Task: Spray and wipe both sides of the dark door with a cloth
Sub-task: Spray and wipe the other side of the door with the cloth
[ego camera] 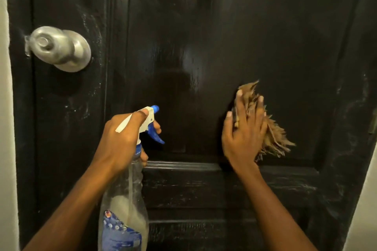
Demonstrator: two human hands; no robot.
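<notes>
On the seemingly half-wiped dark door [224, 26], cloth [275, 138] is being pressed by the flat right hand [242, 128], spray bottle [126, 199] being gripped by the left hand [122, 134].

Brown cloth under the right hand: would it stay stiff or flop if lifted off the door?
Probably floppy: the brown cloth bunches in folds under the right hand. Its frayed edges suggest thin, light fabric. On the glossy dark door it likely slides easily.

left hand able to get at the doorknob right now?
Likely yes for reach, no for grip. Nothing lies between the left hand and the doorknob up and to its left, but the hand grips the spray bottle, so it could only nudge the knob.
</notes>
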